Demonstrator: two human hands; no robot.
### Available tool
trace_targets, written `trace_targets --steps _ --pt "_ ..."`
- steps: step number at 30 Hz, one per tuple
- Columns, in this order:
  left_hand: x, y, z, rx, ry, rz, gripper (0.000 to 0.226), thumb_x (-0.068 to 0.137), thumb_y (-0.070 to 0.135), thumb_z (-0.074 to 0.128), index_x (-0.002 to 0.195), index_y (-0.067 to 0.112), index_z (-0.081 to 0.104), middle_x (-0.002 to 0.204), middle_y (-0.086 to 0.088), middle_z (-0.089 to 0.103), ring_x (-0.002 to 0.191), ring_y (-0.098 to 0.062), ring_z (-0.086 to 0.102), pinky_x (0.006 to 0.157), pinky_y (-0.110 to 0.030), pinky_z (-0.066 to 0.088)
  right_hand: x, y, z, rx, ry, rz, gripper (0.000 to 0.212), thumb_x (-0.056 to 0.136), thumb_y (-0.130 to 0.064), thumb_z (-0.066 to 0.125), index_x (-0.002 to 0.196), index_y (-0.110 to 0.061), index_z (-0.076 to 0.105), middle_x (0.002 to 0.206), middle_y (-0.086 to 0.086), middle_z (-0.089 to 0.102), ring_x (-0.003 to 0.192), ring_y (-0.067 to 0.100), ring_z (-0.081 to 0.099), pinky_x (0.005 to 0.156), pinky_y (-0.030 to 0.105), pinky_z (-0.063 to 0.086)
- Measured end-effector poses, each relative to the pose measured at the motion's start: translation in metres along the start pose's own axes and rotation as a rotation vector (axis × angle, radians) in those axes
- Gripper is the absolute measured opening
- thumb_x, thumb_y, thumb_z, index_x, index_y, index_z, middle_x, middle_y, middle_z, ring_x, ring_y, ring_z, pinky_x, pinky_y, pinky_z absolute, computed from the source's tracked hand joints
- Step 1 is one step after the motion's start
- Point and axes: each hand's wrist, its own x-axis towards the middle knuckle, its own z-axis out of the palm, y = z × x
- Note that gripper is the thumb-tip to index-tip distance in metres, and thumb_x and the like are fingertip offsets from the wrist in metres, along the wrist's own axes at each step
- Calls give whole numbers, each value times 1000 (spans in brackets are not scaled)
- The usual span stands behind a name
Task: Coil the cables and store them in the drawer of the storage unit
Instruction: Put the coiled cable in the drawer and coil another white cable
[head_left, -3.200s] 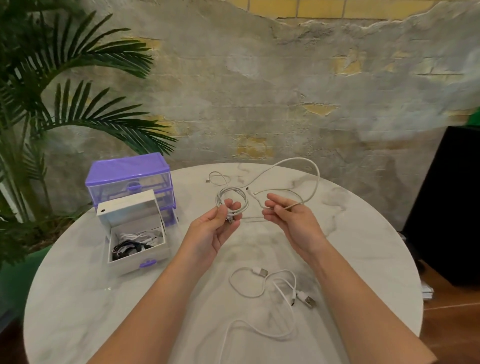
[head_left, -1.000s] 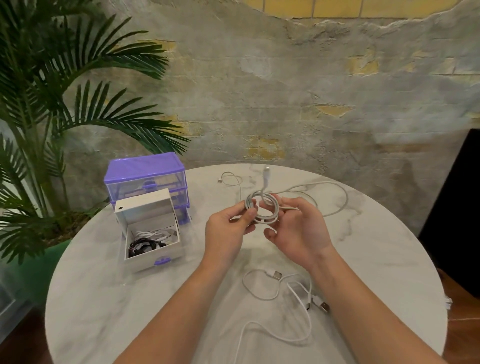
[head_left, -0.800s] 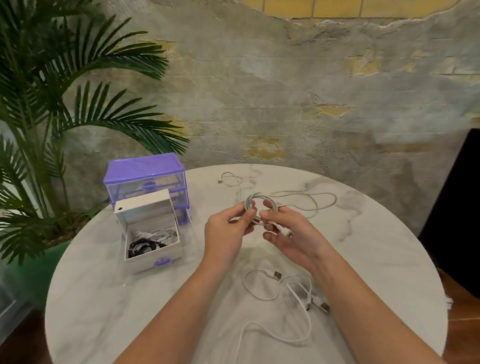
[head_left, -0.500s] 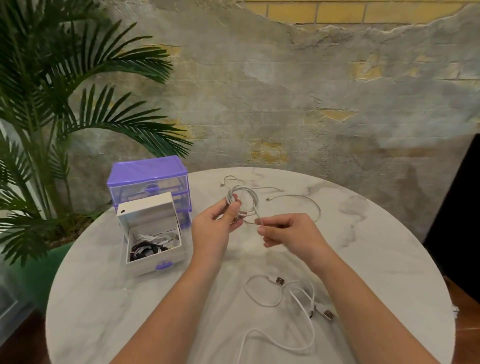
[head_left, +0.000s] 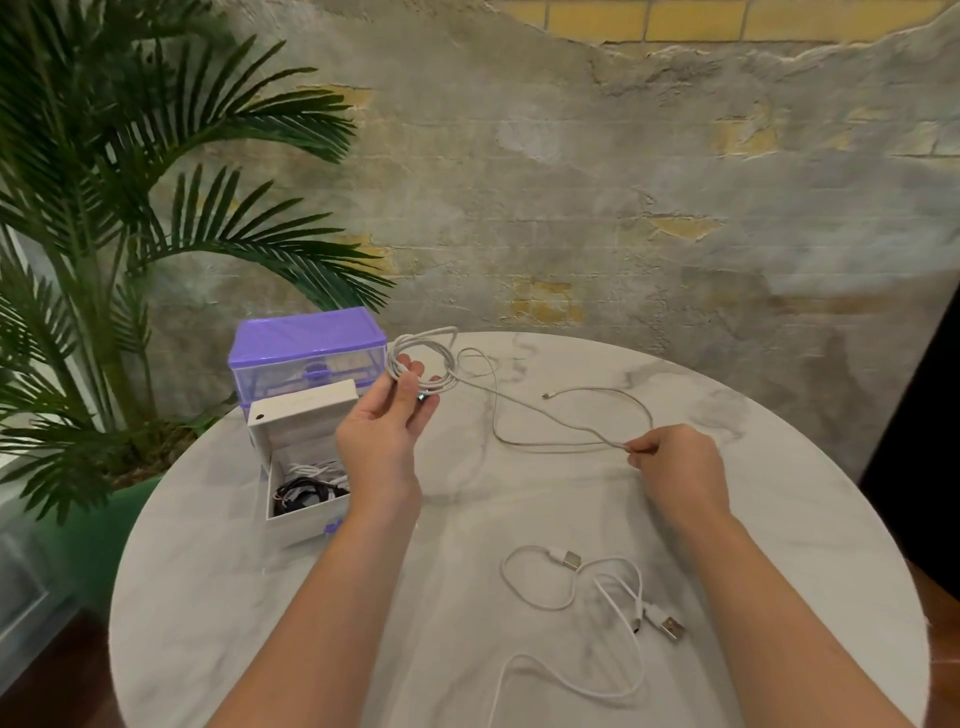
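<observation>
Pinching the white cable's (head_left: 540, 415) coil, the left hand (head_left: 384, 431) risks loops springing loose if the right hand (head_left: 675, 462), gripping slack at 3 o'clock, tugs.

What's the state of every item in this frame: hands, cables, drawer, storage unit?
left hand: raised, holds coil
right hand: pinches cable's loose length
grey cable: partly coiled, rest trails over table
white cables: uncoiled, loose on table
drawer: pulled out, open, holds cables
storage unit: upright, top drawer closed
table: bears everything

Palm plant (head_left: 130, 249) beside marble table (head_left: 779, 493), plastered wall (head_left: 571, 208).
</observation>
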Motion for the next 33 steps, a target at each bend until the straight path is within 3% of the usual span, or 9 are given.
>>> trace_targets --steps 3,9,14,17,20,22,25,29,33 --pt "-1 -3 -1 20 15 9 24 93 9 60 116 9 65 101 2 71 95 -11 66 77 -22 57 -3 -6 1 -152 10 -42 24 89 -10 60 98 -25 76 103 10 65 104 27 54 86 37 47" --pt "-10 -18 3 98 7 -18 26 90 10 65 117 8 67 87 13 73 85 -4 66 74 -21 56 -20 -26 15 -429 -32 -376 47 83 1 58 107 -37 68 115 -7 52 109 21 36 82 30 21" --pt "-20 -25 10 167 -24 -18 28 89 11 66 117 6 68 90 5 73 83 -7 67 73 -20 56 -30 -40 13 8 -170 -374 50 85 7 44 117 -25 65 100 -8 56 106 16 41 81 24 36" --pt "-32 -30 18 231 -101 -11 26 88 12 68 113 11 70 90 6 75 84 -9 68 76 -22 57 -46 -65 11 348 -125 -360 19 98 -29 48 99 -29 68 87 -15 65 98 10 47 75 25 36" --pt "-37 -31 20 243 -153 -17 27 88 11 68 114 8 70 96 0 76 87 -10 69 79 -24 57 -52 -71 13 293 -188 -399 31 90 -56 55 77 -29 64 73 -11 66 78 6 55 67 30 45" --pt "-36 -30 20 252 -158 -19 27 88 12 68 114 8 71 97 -3 75 86 -11 68 79 -24 57 -50 -67 16 314 -228 -400 26 94 -46 55 78 -27 65 68 -10 67 66 5 56 65 33 47" --pt "-36 -30 21 246 -169 -28 22 89 11 67 110 13 72 98 -4 75 87 -13 68 78 -24 57 -49 -66 15 439 -283 -403 20 99 -34 51 90 -27 68 64 -12 63 61 3 51 62 23 42" --pt "-34 -24 22 218 -149 -39 24 89 8 65 113 10 70 97 1 74 83 -9 69 73 -21 56 -51 -69 11 521 -306 -336 24 96 -47 50 94 -33 70 65 -9 57 63 7 46 64 26 39" --pt "-29 -21 19 163 -120 -80 25 89 7 65 114 11 68 96 0 73 78 -7 68 72 -22 57 -45 -61 5 391 -234 -363 23 95 -45 52 83 -37 70 74 0 64 68 13 52 68 34 43"
